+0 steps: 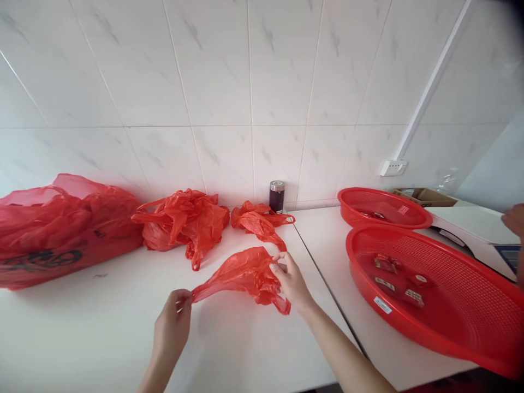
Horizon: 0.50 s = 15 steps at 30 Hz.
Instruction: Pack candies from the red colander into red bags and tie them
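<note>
Head view: farthest left of the left grip [174,316], one large red sack [82,224] with dark print is lying on the white worktop [114,333]. The left forearm is rising from the bottom edge, and the left grip is curling inward, thumb and fingers pinching the narrow end of one thin red bag [241,273]. This bag is stretching across between the two grips; whether its underside is touching the worktop, I cannot tell. Behind it, one pile of red bags [188,218] is sitting beyond the left grip, its layers too tangled to count. The right forearm is slanting in from the lower right, and the right grip [292,281] is pointing up and leftward, thumb and forefinger pinching the bag's other end. Beyond the right grip, one smaller red clump [256,215] is lying beside one dark canister [277,202]. Right of the right grip, two red baskets [409,325] are standing; the nearer is holding four small packets [414,297]. Farther right, one scale [462,221], one cardboard box [426,196] and one other person's hand [514,218] are showing.
</note>
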Available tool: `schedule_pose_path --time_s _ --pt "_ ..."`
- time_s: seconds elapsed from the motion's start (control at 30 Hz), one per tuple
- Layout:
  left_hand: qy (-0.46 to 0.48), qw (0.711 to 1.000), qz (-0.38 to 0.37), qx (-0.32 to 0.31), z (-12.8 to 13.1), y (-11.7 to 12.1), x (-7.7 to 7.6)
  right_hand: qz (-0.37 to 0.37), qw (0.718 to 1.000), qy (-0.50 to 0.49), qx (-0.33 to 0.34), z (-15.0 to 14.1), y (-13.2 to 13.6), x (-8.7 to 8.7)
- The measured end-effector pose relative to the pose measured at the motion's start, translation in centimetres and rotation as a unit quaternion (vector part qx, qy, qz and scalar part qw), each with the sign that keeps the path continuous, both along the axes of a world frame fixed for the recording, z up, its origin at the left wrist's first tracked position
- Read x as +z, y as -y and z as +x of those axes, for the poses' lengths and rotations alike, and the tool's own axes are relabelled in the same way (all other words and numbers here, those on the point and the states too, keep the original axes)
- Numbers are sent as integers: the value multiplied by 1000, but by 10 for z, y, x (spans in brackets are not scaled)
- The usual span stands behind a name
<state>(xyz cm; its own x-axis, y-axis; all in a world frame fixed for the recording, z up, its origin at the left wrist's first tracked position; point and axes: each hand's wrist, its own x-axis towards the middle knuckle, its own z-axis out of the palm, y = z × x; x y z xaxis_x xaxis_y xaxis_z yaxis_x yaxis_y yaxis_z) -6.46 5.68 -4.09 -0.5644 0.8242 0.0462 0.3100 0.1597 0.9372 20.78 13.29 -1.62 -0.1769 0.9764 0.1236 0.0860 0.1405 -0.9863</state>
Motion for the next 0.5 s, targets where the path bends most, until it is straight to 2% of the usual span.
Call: schedule_pose_path --time_s 0.07,0.13,0.17,0.23,0.3,0.4,0.5 --pt "199 978 62 21 0 -2 12 -55 996 -42 58 9 6 18" --pt "365 926 98 6 5 0 26 -72 991 -43 99 17 13 33" --pt "409 906 106 -10 10 1 33 -76 990 -39 112 20 16 38" --pt "423 897 113 -60 22 5 45 -77 989 -31 121 24 21 47" --pt "392 907 104 -112 37 10 54 -72 989 -21 129 24 27 52" --pt "358 914 37 -188 57 13 55 -44 989 8 143 17 39 60" --pt "393 890 26 -228 68 11 51 33 983 76 166 9 51 63"
